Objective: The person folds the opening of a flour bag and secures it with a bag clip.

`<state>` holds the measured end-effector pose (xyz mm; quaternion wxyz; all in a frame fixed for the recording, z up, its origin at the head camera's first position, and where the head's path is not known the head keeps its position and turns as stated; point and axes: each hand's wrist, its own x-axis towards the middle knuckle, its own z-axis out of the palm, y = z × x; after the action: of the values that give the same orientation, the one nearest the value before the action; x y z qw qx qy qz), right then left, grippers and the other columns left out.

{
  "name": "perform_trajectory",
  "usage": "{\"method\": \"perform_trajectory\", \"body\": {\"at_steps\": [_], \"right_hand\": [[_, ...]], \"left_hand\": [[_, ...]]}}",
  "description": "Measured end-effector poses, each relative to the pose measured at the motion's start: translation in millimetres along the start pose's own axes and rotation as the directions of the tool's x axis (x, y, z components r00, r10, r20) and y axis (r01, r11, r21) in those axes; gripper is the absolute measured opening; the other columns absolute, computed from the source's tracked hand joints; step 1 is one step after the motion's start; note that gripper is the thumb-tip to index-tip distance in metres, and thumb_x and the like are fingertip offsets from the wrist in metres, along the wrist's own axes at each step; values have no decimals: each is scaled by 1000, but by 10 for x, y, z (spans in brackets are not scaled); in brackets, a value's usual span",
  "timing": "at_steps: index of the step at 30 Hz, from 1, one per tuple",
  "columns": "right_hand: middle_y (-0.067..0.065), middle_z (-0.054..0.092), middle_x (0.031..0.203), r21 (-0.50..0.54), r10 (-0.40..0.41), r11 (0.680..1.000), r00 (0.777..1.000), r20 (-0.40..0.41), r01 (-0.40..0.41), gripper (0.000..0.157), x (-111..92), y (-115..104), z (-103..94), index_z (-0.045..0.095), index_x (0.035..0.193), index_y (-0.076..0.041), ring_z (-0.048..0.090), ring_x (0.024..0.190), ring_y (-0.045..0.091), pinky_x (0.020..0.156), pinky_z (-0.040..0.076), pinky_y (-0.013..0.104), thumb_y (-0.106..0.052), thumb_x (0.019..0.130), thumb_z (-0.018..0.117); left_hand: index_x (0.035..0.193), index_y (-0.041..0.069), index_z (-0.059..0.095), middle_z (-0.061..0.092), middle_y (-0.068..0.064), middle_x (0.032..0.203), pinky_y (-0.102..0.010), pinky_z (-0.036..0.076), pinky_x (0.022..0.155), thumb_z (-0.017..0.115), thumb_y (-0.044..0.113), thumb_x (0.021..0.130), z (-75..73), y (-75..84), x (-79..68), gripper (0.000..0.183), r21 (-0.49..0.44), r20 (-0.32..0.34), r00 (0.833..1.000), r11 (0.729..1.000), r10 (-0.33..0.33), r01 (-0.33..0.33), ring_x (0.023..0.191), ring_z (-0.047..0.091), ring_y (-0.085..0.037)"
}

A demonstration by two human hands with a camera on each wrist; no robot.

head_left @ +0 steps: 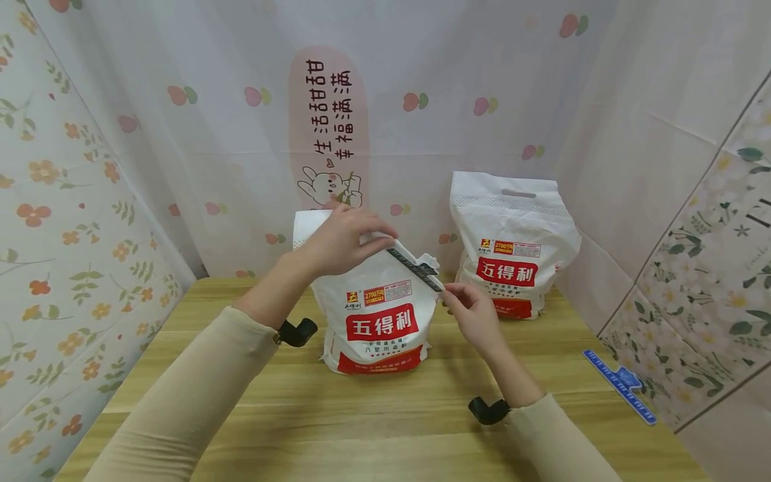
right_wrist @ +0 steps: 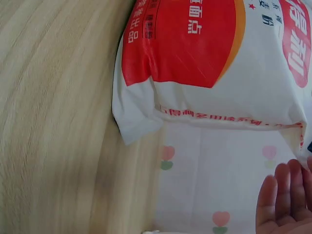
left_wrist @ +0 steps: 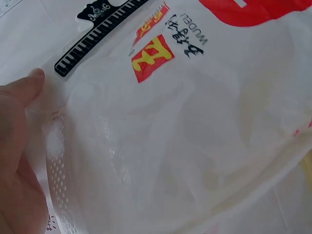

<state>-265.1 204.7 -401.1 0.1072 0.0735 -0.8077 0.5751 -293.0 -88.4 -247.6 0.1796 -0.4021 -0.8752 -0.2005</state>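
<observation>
A white-and-red flour bag stands on the table. Across its upper right edge slants a black strip printed with piano keys, its "MUSIC" tab pointing up. My left hand reaches over the bag's top and pinches it by the strip's upper end. In the left wrist view, the left thumb lies near that end of the strip. Low on the strip, my right hand pinches its other end between thumb and forefinger. In the right wrist view, the right hand shows only partly, at the bag's corner.
A second flour bag with a handle slot stands at the back right. A blue strip with a star-shaped tab lies near the right edge of the wooden table. Patterned curtains hang behind and at both sides.
</observation>
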Motion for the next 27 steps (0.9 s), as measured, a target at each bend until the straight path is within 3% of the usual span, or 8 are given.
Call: {"method": "perform_trajectory", "body": {"at_steps": [8, 17, 22, 27], "right_hand": [[19, 75, 113, 59, 99, 993, 995, -3, -98, 28, 67, 50, 53, 71, 127, 4, 71, 96, 16, 85, 61, 22, -18, 114, 61], [7, 71, 103, 101, 210, 972, 977, 39, -213, 24, 122, 43, 97, 68, 124, 6, 68, 93, 15, 83, 61, 26, -13, 115, 55], [9, 71, 105, 93, 200, 975, 979, 36, -203, 24, 101, 47, 89, 67, 124, 4, 68, 93, 15, 82, 61, 25, -15, 116, 55], [16, 74, 115, 78, 153, 985, 988, 15, -154, 29, 50, 29, 52, 68, 131, 2, 70, 96, 16, 83, 61, 24, -21, 114, 60]], "left_hand": [[121, 15, 81, 83, -2, 121, -55, 39, 118, 67, 30, 110, 50, 121, 124, 23, 76, -2, 994, 991, -112, 112, 120, 72, -25], [122, 14, 81, 83, -3, 115, -54, 41, 116, 64, 31, 111, 38, 191, 258, 26, 77, 55, 963, 962, -266, 261, 114, 70, -28], [125, 16, 79, 82, -3, 116, -52, 48, 107, 65, 36, 110, -20, 172, 244, 29, 62, 94, 961, 965, -260, 255, 105, 70, -26], [132, 17, 76, 77, -4, 134, -53, 49, 118, 68, 42, 108, -144, 77, 137, 35, 16, 49, 964, 965, -262, 262, 130, 68, -27]]}}
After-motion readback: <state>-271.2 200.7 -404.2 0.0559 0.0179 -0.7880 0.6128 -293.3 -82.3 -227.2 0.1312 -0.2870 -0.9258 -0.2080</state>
